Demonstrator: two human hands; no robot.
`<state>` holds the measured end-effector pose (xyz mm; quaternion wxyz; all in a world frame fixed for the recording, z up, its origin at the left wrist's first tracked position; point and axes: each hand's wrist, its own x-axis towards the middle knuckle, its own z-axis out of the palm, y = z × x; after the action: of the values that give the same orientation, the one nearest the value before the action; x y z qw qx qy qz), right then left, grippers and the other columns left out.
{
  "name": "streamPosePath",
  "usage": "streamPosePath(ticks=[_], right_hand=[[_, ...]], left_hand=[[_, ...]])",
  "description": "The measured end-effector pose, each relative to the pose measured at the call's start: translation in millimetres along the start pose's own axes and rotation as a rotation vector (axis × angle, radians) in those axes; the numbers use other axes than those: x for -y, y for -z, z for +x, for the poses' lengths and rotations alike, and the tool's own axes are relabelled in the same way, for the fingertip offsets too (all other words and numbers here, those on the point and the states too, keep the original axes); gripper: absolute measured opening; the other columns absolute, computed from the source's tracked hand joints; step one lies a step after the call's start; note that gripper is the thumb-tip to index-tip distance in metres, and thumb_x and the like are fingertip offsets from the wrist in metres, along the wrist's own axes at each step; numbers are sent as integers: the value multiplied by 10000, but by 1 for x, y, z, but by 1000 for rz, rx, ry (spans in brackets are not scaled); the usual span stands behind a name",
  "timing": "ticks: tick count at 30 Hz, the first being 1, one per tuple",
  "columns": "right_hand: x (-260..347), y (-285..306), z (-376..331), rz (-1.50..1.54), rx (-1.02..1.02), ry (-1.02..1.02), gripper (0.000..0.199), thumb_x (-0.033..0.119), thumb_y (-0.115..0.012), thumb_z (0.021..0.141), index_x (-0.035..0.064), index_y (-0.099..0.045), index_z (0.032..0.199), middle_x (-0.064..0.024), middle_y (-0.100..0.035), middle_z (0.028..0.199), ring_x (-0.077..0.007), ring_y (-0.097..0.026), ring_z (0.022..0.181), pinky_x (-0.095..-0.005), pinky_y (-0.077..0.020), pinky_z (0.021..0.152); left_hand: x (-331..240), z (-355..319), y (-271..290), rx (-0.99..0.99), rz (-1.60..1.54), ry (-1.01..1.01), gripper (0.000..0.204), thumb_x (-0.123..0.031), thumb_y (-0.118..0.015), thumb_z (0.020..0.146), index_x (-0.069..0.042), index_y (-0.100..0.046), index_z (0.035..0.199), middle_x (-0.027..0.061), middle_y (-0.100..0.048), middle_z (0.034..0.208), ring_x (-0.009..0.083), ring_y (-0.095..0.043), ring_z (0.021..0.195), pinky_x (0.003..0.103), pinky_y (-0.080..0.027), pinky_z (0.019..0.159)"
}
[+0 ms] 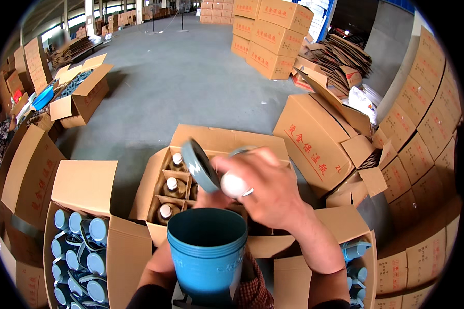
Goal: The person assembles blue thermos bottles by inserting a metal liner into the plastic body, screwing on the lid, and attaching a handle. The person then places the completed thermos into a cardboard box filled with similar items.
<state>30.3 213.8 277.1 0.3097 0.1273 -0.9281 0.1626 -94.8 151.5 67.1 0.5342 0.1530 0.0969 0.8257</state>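
"What clothing showed?"
"Black fabric sleeves (331, 304), ending above bare forearms (318, 244)."
"Any jewellery?"
"A thin, silver-coloured metal ring (248, 192) circled one of the right hand's (268, 188) fingers (231, 164)."
"Lower down?"
"Dark-red checked cloth (254, 289)."

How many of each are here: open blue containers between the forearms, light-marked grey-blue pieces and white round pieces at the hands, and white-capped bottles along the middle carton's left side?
Open blue container: 1
Light-marked grey-blue piece: 1
White round piece: 1
White-capped bottles: 3
Total: 6
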Motion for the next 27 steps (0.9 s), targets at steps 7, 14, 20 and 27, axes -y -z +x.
streamPosePath(ticks=[7,14,20,27], right_hand=[[-16,32,-6,706,-213,21,612,156,-687,771,66,-472,1337,-106,-520,1301,-239,-463,1239,-382,-382,978],[-48,4,-23,1368,-411,-360,730,340,-579,839,5,-304,1426,-178,-460,1358,-284,-445,1260,-378,-304,1088],[-16,1,-57,1513,280,-476,684,151,-669,658,-13,-500,1300,-145,-513,1338,-253,-420,1294,-370,-311,1082],[-9,11,-51,906,549,-305,484,-8,-671,685,29,-632,1167,-120,-658,1096,-210,-621,1017,-324,-471,905]], left_hand=[[-61,-20,-92,115,213,-167,422,-481,-534,869,-110,-531,1070,167,-460,1311,342,-445,1209,561,-395,982],[-58,-64,-103,263,301,-448,316,-414,-616,845,-103,-583,889,190,-357,1410,353,-336,1305,550,-352,1025],[-51,-92,-120,351,517,-482,282,-357,-687,824,-97,-627,734,209,-269,1495,362,-243,1388,541,-315,1062],[-67,-98,-139,-357,248,-329,377,-369,-481,949,-36,-584,1094,159,-630,1100,296,-578,1093,422,-487,933]])
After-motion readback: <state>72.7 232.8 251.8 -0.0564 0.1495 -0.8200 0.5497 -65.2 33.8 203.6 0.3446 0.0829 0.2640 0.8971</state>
